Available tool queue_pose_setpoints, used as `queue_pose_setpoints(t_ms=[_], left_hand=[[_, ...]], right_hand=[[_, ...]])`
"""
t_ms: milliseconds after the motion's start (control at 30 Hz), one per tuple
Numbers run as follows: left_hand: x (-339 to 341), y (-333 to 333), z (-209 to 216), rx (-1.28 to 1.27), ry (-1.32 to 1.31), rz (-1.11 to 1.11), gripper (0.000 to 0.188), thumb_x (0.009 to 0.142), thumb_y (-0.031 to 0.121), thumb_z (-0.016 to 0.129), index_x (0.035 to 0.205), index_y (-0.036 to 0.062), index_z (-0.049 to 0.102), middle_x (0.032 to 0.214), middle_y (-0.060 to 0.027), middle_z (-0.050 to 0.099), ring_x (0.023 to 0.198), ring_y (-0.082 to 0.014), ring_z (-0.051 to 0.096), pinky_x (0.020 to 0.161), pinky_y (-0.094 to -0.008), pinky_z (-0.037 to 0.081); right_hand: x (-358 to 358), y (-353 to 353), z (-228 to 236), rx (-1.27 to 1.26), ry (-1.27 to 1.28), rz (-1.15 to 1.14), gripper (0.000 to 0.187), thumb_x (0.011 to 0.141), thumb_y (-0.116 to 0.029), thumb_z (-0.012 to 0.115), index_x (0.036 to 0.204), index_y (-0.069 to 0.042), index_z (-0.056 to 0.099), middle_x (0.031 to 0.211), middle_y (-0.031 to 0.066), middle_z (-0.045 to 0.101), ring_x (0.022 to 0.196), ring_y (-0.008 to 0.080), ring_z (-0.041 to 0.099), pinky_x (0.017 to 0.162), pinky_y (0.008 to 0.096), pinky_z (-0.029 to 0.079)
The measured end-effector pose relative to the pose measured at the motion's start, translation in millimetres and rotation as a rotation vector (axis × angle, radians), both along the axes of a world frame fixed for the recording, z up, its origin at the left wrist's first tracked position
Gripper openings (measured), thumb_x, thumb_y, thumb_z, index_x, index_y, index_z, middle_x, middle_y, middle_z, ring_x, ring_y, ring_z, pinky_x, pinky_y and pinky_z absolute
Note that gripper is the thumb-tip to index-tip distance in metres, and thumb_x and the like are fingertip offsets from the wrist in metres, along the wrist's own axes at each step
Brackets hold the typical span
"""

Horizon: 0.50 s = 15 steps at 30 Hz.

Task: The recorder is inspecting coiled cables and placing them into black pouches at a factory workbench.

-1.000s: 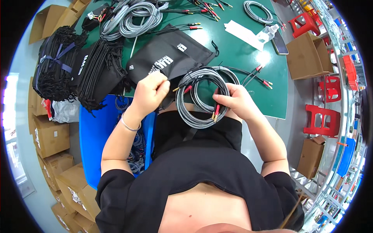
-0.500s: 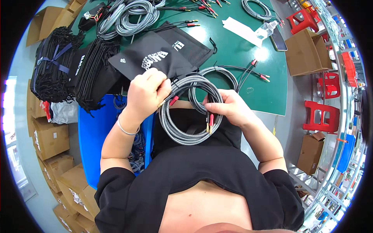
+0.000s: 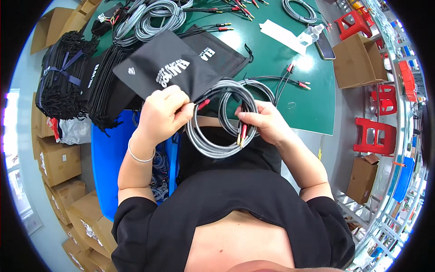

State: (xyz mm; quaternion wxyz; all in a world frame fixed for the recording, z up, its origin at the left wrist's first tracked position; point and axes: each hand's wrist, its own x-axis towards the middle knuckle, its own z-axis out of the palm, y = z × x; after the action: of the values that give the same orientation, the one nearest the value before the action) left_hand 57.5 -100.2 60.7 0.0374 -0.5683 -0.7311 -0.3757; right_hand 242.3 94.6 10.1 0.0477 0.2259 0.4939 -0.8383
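Coiled cable (image 3: pixel 215 152), grey-braided, seen at centre of frame; its right side is partly covered by the right hand (image 3: pixel 267 121). Second loop (image 3: pixel 270 90) partly screened behind it; whether separate cannot be told. Exact pinch point of the left hand (image 3: pixel 165 111) hidden by its own fingers. Grey coils (image 3: pixel 178 22) at upper left cut off by the top edge.

Coil gripped by the right hand, red-and-gold plugs (image 3: pixel 242 137) hanging just beside the thumb. Black pouch (image 3: pixel 176 56), upper left of centre, clutched at its near edge by the left hand, close beside the coil's left side.

Blue bin (image 3: pixel 106 190), left of centre, partly hidden by the left forearm (image 3: pixel 137 170); tangled cables (image 3: pixel 159 174) contained in it. Open cardboard box (image 3: pixel 355 68) noted at upper right, its inside only partly visible.
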Motion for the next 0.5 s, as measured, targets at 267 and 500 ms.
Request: queue_pose_setpoints(t_ms=[267, 500], left_hand=[[5.9, 10.5, -7.2, -0.167, -0.047, -0.236, 0.013, 0.076, 0.008, 0.066, 0.072, 0.0040, 0.055, 0.066, -0.0100, 0.050, 0.055, -0.0299, 0.051, 0.053, -0.0369, 0.041], [21.1, 17.4, -11.6, -0.201, 0.174, -0.246, 0.017, 0.078, 0.017, 0.068, 0.073, 0.0093, 0.053, 0.072, -0.0051, 0.054, 0.063, -0.0240, 0.057, 0.057, -0.0355, 0.044]], right_hand=[[-10.5, -7.8, -2.6, 0.118, -0.012, 0.209, 0.017, 0.087, -0.011, 0.068, 0.098, 0.001, 0.064, 0.092, 0.0014, 0.066, 0.080, 0.0067, 0.059, 0.076, 0.0237, 0.048], [-25.3, -13.6, -6.7, 0.001, 0.011, -0.113, 0.016, 0.090, -0.012, 0.066, 0.100, -0.001, 0.062, 0.088, 0.0017, 0.065, 0.079, 0.0098, 0.063, 0.070, 0.0246, 0.053]])
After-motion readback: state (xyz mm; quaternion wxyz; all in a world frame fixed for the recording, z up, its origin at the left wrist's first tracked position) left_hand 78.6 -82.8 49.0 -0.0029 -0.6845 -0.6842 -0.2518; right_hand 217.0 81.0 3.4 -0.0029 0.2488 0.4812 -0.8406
